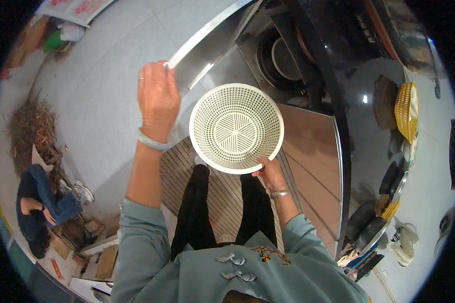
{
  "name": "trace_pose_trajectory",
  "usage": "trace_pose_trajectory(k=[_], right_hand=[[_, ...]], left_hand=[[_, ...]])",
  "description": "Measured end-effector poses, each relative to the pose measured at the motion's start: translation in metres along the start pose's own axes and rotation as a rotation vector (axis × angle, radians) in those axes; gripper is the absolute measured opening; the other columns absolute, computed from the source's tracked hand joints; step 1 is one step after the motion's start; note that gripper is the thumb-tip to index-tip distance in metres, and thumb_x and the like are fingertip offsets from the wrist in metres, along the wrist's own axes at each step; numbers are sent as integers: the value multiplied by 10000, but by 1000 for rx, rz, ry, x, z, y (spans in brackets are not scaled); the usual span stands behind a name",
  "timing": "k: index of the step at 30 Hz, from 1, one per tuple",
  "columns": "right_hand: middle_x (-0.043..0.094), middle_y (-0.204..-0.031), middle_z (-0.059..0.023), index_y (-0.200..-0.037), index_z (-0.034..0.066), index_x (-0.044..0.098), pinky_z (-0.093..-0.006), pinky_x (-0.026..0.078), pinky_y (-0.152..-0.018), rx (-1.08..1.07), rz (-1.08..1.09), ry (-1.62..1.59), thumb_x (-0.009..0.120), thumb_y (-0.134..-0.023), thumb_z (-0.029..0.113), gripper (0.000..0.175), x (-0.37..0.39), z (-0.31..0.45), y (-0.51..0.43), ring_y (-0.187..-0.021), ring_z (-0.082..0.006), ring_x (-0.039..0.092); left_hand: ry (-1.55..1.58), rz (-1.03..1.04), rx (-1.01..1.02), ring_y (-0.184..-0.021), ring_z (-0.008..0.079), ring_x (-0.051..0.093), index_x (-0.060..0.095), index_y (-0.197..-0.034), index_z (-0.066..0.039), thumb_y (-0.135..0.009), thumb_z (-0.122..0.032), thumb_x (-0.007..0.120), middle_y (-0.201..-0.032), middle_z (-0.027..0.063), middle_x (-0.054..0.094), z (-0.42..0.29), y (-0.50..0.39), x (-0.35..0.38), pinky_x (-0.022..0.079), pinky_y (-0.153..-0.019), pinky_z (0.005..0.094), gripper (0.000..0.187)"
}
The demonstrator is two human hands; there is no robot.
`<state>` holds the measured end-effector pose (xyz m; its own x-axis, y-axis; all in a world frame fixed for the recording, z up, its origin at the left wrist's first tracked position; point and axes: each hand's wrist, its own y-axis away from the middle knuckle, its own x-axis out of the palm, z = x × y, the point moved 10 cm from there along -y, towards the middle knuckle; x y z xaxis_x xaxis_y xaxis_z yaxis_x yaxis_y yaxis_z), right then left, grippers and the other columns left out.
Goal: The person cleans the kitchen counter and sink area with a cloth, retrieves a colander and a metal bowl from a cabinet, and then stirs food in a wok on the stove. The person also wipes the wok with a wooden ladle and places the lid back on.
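Observation:
My right hand grips the near right rim of a round cream plastic colander. The colander hangs over the floor before me, tilted so that its slotted base shows. My left hand, with a ring and a pale bangle, is closed around the corner of a cabinet door with a white edge. That door stands swung out from a lower cabinet under the black counter. Inside, a dark round pan or pot holds or backs a paler round vessel; the shadow hides which.
A striped mat lies under my feet. Brown cabinet fronts and a glossy black counter run along the right, with a yellow basket and pans. At left, a person sits beside a heap of kindling.

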<state>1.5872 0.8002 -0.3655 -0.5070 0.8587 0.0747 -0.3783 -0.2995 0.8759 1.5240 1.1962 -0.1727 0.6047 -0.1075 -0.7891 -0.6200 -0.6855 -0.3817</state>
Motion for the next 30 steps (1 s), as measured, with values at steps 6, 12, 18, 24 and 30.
trace_pose_trajectory(k=[6,12,18,24,30], right_hand=[[671,-1009,-151,-1171,-74,553,-282,595,-558,41,2,-19,504,-909,101,318,3,-4,-28,-782,-191,679],[664,-1026,-158,-1126,-94,547,-290,582,-516,56,28,-151,522,-888,81,296,10,9,-57,-733,-202,674],[659,-1008,-159,-1172,-74,526,-296,586,-541,64,116,-60,531,-890,97,330,6,21,-74,-768,-197,675],[556,-1251,-285,-1378,-71,401,-399,422,-1017,-167,-146,602,537,-963,316,583,-33,80,-184,-1158,-366,556],[328,-1433,-373,-1430,-142,215,-443,349,-1102,-790,-507,1133,585,-891,189,733,-39,183,-320,-1312,-455,402]], left_hand=[[-164,40,-64,-906,327,560,599,-1049,24,-931,-94,553,-991,171,607,58,-48,8,436,-849,447,173],[-222,-93,-19,-1292,382,437,458,-1332,46,-908,-138,591,-1389,243,464,38,1,10,276,-1119,461,481],[1140,420,-1544,-1158,301,583,443,-1345,87,-881,-90,627,-1315,245,536,63,246,172,495,-946,402,530],[1018,241,-1679,-1016,256,645,500,-1273,97,-832,42,546,-1189,182,621,86,330,196,532,-866,376,447],[860,161,-1653,-933,210,644,562,-1217,81,-810,38,554,-1113,140,654,105,349,186,517,-779,317,409]])
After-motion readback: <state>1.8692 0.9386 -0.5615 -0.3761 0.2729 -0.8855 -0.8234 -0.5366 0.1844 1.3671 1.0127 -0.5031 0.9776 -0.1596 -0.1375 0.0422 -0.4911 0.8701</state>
